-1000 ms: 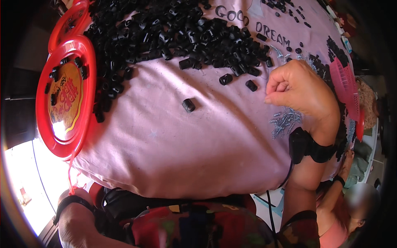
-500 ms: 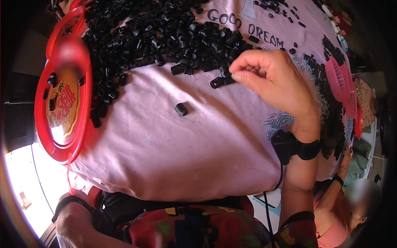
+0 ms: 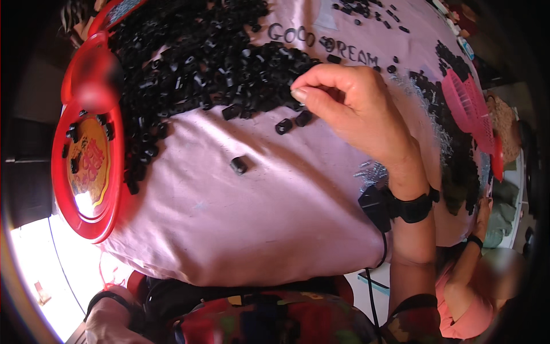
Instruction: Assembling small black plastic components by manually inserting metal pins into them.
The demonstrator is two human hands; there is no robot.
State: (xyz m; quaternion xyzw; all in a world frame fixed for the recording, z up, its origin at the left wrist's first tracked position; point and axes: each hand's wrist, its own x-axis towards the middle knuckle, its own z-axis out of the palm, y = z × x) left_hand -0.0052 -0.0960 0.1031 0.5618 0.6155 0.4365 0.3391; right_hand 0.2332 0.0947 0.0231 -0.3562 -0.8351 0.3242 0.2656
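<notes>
My right hand (image 3: 355,109) reaches over the front edge of a large pile of small black hollow plastic pieces (image 3: 200,74). Its thumb and forefinger are pinched together; what they hold, if anything, is too small or hidden to make out. Two black pieces (image 3: 283,126) lie loose just below the fingertips, and a single black piece (image 3: 238,165) rests alone on the pink cloth (image 3: 229,229). At the lower left, my left hand (image 3: 121,292) is down beside the cloth's edge, near a thin red ribbon (image 3: 103,269). Its fingers are hidden.
A red oval tray (image 3: 60,200) with several black pieces stands at the left. Small silvery-blue parts (image 3: 372,174) and more dark pieces (image 3: 461,178) are spread at right, beside a pink plastic basket (image 3: 465,106). Another person's arm (image 3: 464,261) is at the lower right.
My right hand has shifted slightly left, and its fingertips have moved to the pile's edge. The whole view has also shifted a little. The two loose pieces now lie apart.
</notes>
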